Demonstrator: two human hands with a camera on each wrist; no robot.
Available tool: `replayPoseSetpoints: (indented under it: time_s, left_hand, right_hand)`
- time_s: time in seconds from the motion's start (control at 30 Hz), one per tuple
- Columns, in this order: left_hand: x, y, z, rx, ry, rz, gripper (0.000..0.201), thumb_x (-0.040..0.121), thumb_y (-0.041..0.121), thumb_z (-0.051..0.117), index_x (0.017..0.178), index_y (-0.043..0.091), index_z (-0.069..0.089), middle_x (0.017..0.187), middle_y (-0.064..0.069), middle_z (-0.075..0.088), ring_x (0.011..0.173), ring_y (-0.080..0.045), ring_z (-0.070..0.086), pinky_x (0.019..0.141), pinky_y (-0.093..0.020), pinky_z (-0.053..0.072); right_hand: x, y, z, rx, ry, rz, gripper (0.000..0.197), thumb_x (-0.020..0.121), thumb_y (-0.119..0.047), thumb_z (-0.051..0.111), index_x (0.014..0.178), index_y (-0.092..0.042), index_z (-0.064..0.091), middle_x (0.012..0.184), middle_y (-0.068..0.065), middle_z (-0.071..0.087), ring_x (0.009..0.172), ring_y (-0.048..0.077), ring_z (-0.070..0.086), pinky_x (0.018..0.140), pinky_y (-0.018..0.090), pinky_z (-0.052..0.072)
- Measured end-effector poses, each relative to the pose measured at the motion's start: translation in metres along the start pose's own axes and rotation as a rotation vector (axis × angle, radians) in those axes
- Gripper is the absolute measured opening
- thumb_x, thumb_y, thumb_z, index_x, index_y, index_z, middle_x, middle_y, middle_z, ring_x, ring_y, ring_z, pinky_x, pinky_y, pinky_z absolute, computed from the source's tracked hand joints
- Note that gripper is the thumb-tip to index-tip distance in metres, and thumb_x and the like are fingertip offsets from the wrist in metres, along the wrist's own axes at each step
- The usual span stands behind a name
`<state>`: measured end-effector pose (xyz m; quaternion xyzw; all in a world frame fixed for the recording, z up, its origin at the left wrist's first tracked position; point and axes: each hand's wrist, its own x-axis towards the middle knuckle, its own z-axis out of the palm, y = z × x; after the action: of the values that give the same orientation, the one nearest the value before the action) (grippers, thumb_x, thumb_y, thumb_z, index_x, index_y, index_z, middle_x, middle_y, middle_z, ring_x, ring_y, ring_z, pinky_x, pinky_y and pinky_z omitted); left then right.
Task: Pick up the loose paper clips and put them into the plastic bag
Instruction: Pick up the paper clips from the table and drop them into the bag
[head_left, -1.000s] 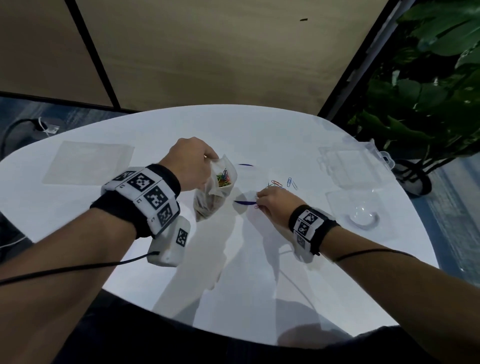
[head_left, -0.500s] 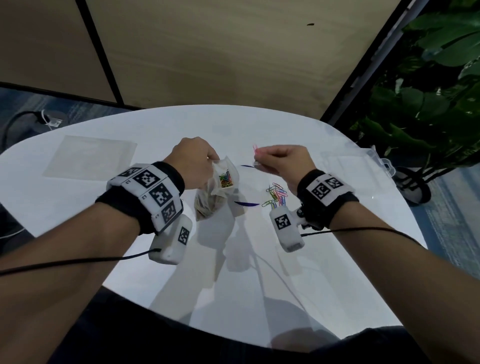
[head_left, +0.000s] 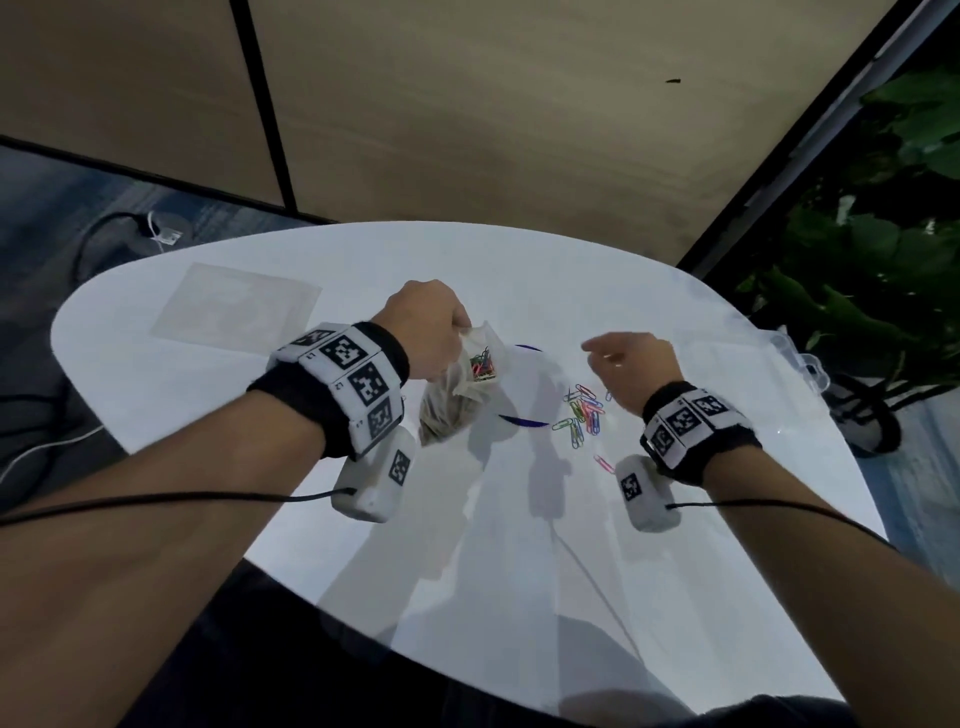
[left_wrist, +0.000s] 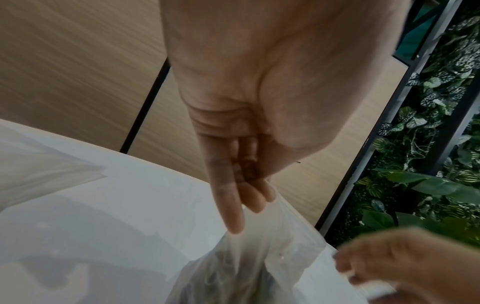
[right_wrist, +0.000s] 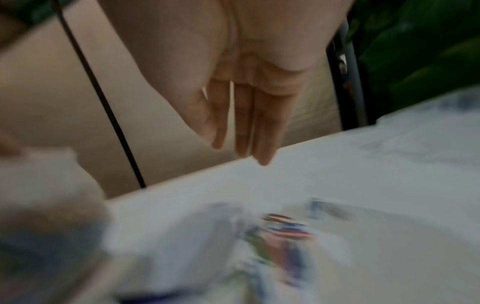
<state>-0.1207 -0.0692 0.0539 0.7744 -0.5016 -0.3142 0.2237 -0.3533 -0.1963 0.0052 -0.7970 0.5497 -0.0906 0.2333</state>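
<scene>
My left hand (head_left: 457, 325) pinches the top edge of a clear plastic bag (head_left: 452, 405) and holds it hanging just above the white table (head_left: 208, 395). Coloured paper clips (head_left: 482, 364) show inside it. In the left wrist view the fingers (left_wrist: 249, 205) pinch the bag (left_wrist: 246, 267). Several loose paper clips (head_left: 584, 415) lie in a pile right of the bag, and one pink clip (head_left: 603, 463) lies nearer me. My right hand (head_left: 602, 353) hovers above the pile with nothing in it. Its fingers (right_wrist: 244, 133) are straight in the blurred right wrist view.
A clear round item with a blue rim (head_left: 524, 422) lies between the bag and the pile. A flat clear bag (head_left: 234, 306) lies at the far left. Clear plastic boxes (head_left: 795, 353) sit at the right edge, with a potted plant (head_left: 883, 291) beyond.
My right hand lifted a pink clip from the table to the bag's mouth, then drew back right with straight fingers and no clip in them. The left hand kept holding the bag.
</scene>
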Motion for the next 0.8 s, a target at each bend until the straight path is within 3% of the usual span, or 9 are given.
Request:
replayPoseSetpoints:
  time_s: [0.1,0.17,0.27,0.37,0.43,0.47,0.57,0.7,0.8]
  left_hand:
    - [0.001,0.0,0.001,0.002,-0.001,-0.003,0.037,0.093,0.0,0.044,0.117,0.01,0.07,0.103,-0.012,0.067,0.09,-0.033,0.07,0.08,-0.042,0.061]
    - [0.002,0.0,0.001,0.004,-0.005,-0.008,0.037,0.092,-0.001,0.044,0.117,0.01,0.069,0.102,-0.011,0.067,0.09,-0.033,0.07,0.08,-0.042,0.061]
    - [0.003,0.0,0.001,0.014,-0.012,-0.01,0.038,0.091,-0.001,0.045,0.116,0.01,0.071,0.093,-0.007,0.063,0.083,-0.031,0.072,0.074,-0.04,0.062]
    - [0.002,-0.001,0.001,0.023,-0.012,-0.006,0.039,0.09,-0.002,0.044,0.117,0.009,0.071,0.092,-0.007,0.063,0.082,-0.03,0.072,0.074,-0.04,0.062]
    - [0.002,-0.001,0.001,0.014,-0.019,-0.008,0.039,0.09,-0.003,0.044,0.117,0.009,0.07,0.095,-0.009,0.066,0.08,-0.031,0.072,0.073,-0.04,0.063]
    - [0.002,-0.001,0.001,0.012,-0.022,-0.006,0.039,0.09,-0.003,0.045,0.117,0.01,0.07,0.097,-0.01,0.067,0.08,-0.031,0.073,0.073,-0.04,0.063]
    - [0.002,-0.001,0.001,0.015,-0.022,-0.003,0.039,0.09,-0.002,0.044,0.117,0.01,0.07,0.092,-0.008,0.065,0.08,-0.031,0.072,0.073,-0.04,0.063]
    - [0.001,-0.001,0.001,0.02,-0.023,0.001,0.038,0.091,-0.002,0.045,0.118,0.01,0.069,0.091,-0.007,0.064,0.081,-0.032,0.072,0.074,-0.041,0.062]
    - [0.001,-0.002,-0.001,0.024,-0.026,0.002,0.038,0.091,-0.001,0.045,0.118,0.01,0.069,0.093,-0.008,0.063,0.081,-0.032,0.072,0.074,-0.041,0.062]
  right_hand:
    - [-0.006,0.039,0.017,-0.292,-0.256,0.096,0.04,0.1,-0.027,0.046,0.137,-0.012,0.051,0.142,0.01,0.052,0.13,0.027,0.048,0.107,0.03,0.033]
    - [-0.011,0.045,0.027,-0.294,-0.334,0.054,0.039,0.102,-0.024,0.04,0.137,-0.006,0.046,0.142,0.013,0.045,0.131,0.031,0.044,0.104,0.033,0.033]
    - [-0.013,0.037,0.035,-0.279,-0.332,-0.048,0.041,0.103,-0.023,0.035,0.142,-0.012,0.041,0.151,0.008,0.036,0.134,0.032,0.041,0.105,0.035,0.034]
    - [-0.02,0.026,0.042,-0.362,-0.394,-0.184,0.046,0.1,-0.022,0.043,0.145,-0.016,0.039,0.15,0.007,0.036,0.133,0.031,0.041,0.103,0.034,0.036]
    - [-0.024,0.027,0.048,-0.464,-0.419,-0.291,0.048,0.093,-0.023,0.056,0.138,-0.012,0.045,0.14,0.008,0.043,0.124,0.031,0.049,0.098,0.033,0.041]
    - [-0.025,0.028,0.05,-0.485,-0.392,-0.335,0.04,0.091,-0.021,0.057,0.129,-0.009,0.052,0.13,0.007,0.05,0.114,0.031,0.055,0.09,0.031,0.044]
    - [-0.025,0.031,0.057,-0.566,-0.291,-0.39,0.023,0.095,-0.011,0.046,0.108,-0.007,0.065,0.11,0.006,0.063,0.097,0.027,0.062,0.081,0.03,0.048]
    - [-0.02,0.032,0.059,-0.667,-0.25,-0.293,0.027,0.089,-0.003,0.046,0.093,-0.01,0.072,0.097,0.006,0.068,0.086,0.026,0.066,0.075,0.032,0.055]
    - [-0.011,0.028,0.052,-0.426,-0.173,-0.087,0.026,0.08,-0.003,0.055,0.076,-0.014,0.078,0.08,0.007,0.074,0.078,0.026,0.068,0.072,0.028,0.057]
